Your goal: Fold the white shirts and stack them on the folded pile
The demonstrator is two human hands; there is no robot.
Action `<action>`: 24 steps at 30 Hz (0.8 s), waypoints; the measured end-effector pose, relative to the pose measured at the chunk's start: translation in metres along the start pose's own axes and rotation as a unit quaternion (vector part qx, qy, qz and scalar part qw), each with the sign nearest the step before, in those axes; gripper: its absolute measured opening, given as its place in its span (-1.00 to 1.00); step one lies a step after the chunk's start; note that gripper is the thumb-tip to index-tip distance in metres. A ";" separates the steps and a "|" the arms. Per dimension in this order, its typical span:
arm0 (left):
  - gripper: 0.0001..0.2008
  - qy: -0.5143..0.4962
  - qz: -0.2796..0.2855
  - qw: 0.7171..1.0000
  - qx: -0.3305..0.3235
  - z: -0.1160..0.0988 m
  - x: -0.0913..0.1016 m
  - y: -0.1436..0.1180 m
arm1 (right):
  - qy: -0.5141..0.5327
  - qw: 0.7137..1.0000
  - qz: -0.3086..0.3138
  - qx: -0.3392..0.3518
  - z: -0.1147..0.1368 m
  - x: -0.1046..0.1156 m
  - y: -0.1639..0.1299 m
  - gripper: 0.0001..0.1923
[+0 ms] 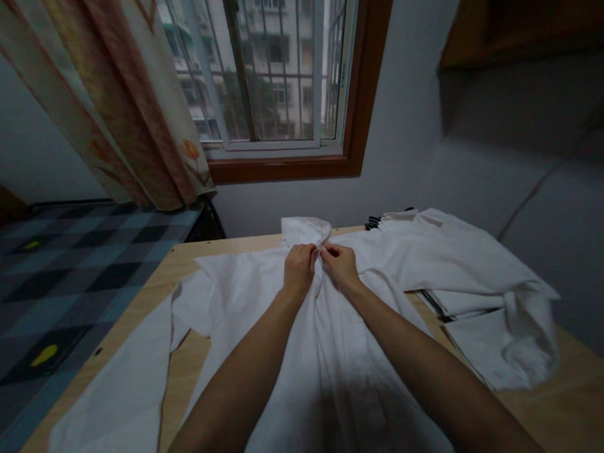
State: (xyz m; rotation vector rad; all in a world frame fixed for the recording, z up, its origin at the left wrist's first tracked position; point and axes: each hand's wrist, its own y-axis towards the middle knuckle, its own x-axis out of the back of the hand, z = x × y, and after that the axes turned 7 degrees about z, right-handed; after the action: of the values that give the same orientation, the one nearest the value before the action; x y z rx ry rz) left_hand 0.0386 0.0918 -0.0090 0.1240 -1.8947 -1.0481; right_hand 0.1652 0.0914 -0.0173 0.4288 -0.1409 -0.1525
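Two bare forearms (243, 369) reach in from the bottom of the frame, over the body of a white shirt (333, 365) which lies spread on a wooden table (586, 368). At the centre, the left hand (300, 270) and the right hand (341, 265) come almost together; the thumb and fingertips of each are pinched on the cloth, just below the collar (305, 230). I judge the step in hand to be fastening at the neck, though a button is too small for me to see. The next move, I think, calls for only small fingertip work, with both cloth edges kept level.

Toward the lower left, one sleeve (118, 381) runs close to the table's side edge, with some bare wood beside it. At right, the other sleeve (448, 253) lies over a folded white pile (470, 306), so open room is less there. The collar stands at the far table edge; whether it hangs over, I cannot tell. Farther are the checked bed (108, 262), upper left, and the window (276, 87), top centre.
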 end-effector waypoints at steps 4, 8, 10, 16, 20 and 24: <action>-0.83 -0.005 -0.004 1.000 0.007 0.001 0.001 0.001 | 0.091 0.995 0.015 -0.026 -0.002 0.001 0.003 -0.73; -0.88 -0.058 -0.002 0.997 0.057 -0.001 0.001 0.002 | 0.153 0.985 0.041 -0.064 -0.005 0.003 0.005 -0.72; -0.89 -0.103 0.005 0.991 0.091 -0.003 0.000 0.003 | 0.115 0.991 0.043 -0.044 -0.006 0.004 0.005 -0.77; -0.88 -0.256 0.000 0.954 0.154 -0.008 0.001 0.004 | -0.097 0.994 -0.013 0.054 0.002 0.005 -0.006 -0.88; -0.90 -0.299 -0.039 0.935 0.186 -0.010 0.000 0.006 | -0.167 0.980 -0.026 0.104 0.009 0.002 -0.012 -0.89; -0.94 -0.295 -0.039 0.937 0.182 -0.010 -0.002 0.006 | -0.179 0.977 -0.037 0.107 0.009 0.001 -0.014 -0.89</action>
State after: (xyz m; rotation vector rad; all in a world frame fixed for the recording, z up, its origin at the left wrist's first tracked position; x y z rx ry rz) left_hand 0.0494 0.0910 -0.0042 0.1040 -2.6439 -0.8261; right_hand 0.1625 0.0748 -0.0147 0.6193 -0.4996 -0.2901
